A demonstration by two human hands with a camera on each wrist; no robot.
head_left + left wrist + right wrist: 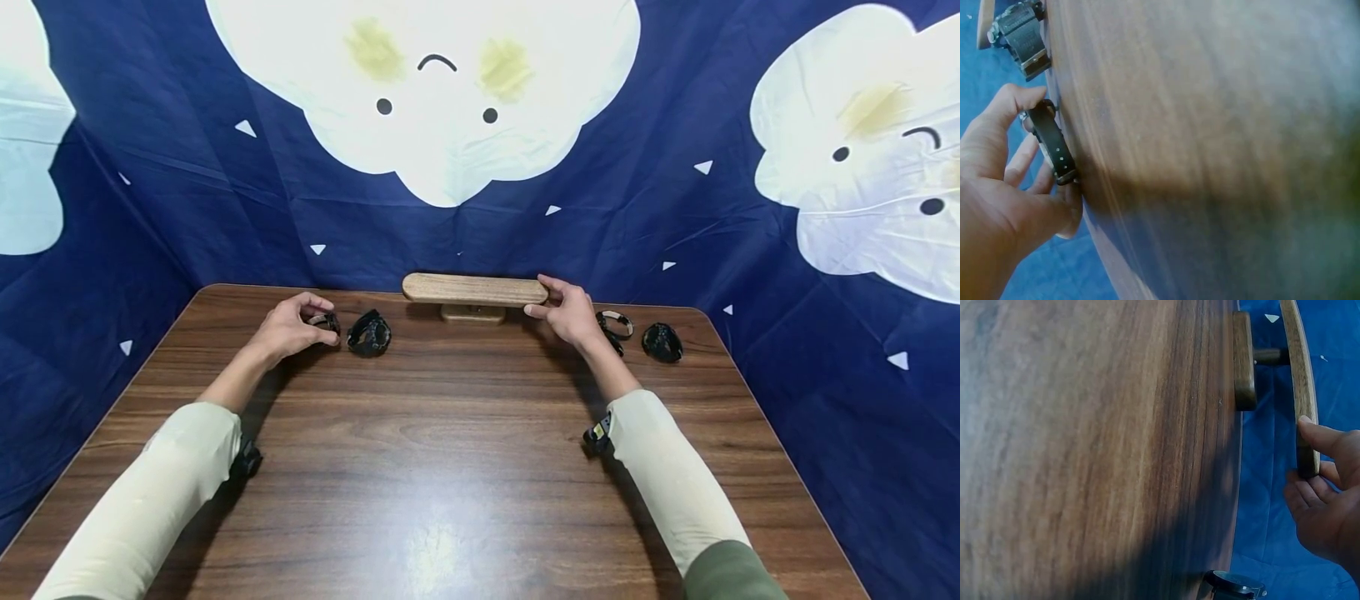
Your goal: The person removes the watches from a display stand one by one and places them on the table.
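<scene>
My left hand curves round a dark wristwatch near the table's back left. In the left wrist view, the thumb meets one end of this watch, whose black strap has small holes, and the other fingers lie behind it. Beside it stands a black watch with a chunky case. At the back middle is a wooden display stand, a rounded bar raised on a short post and base. My right hand pinches the bar's right end, thumb on the near face, as the right wrist view also shows.
To the right of my right hand lie a watch with a pale inner band and another black watch. The brown wooden table ends at a blue cloth backdrop with clouds on it.
</scene>
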